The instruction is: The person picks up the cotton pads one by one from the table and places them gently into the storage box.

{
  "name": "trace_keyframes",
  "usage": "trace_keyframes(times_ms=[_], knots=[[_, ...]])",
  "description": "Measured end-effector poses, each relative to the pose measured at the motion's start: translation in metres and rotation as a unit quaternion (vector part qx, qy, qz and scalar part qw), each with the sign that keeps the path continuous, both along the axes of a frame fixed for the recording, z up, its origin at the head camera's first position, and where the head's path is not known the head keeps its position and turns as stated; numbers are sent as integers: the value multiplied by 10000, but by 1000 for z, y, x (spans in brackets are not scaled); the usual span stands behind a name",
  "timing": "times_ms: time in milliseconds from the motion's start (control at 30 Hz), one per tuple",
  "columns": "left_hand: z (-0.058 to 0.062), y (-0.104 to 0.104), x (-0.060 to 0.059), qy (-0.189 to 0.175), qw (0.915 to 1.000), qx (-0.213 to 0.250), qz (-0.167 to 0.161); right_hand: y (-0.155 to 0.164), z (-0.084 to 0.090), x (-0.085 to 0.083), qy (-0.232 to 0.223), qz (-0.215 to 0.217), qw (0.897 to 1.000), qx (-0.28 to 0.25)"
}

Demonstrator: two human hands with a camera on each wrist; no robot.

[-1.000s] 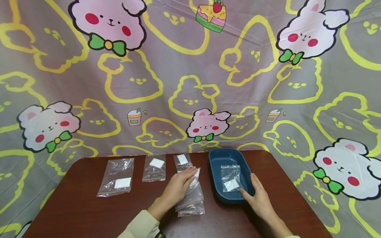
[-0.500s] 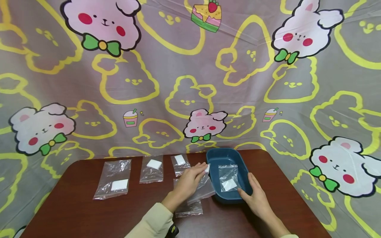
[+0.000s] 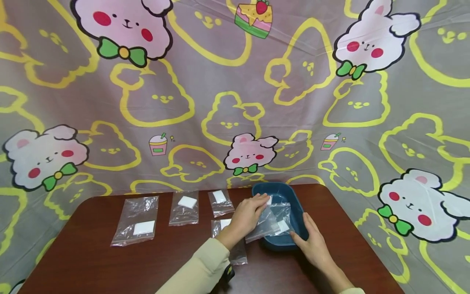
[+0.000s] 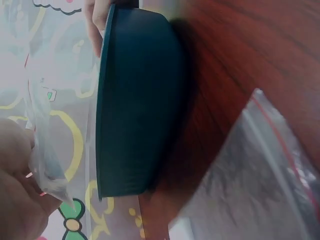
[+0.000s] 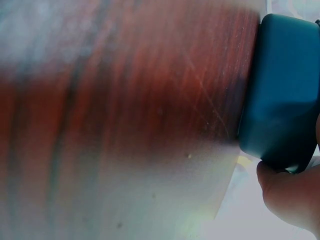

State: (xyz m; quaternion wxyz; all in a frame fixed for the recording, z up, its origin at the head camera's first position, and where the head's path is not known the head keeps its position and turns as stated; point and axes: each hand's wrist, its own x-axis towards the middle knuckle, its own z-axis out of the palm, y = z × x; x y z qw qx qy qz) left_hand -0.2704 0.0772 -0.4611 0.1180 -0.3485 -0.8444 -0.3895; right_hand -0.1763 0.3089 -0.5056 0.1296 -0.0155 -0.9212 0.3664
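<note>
Where a sleeve (image 3: 198, 267) crosses, a bag (image 3: 239, 254) shows beneath.

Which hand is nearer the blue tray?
Right: the right hand holds the blue tray at its right side; the left hand is raised by its left edge, holding a plastic bag.

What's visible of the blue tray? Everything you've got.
The blue tray is a deep, open-topped rounded rectangle, dark blue, smooth and plastic-looking, with a thin rim and walls that taper toward the base. It stands upright on the brown table. The right hand grips its right side near the close end. A clear bag with a white piece lies inside. The left hand holds another bag over its left rim; contact there is unclear.
</note>
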Motion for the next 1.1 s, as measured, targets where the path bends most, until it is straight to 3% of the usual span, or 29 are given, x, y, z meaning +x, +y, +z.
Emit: trace_keyframes(times_ms=[267, 1100], knots=[[9, 24, -5, 39, 9994, -332, -32, -2, -1, -3, 89, -37, 9999, 97], [17, 61, -10, 232, 9997, -88, -54, -1, 0, -2, 65, -10, 10000, -6]])
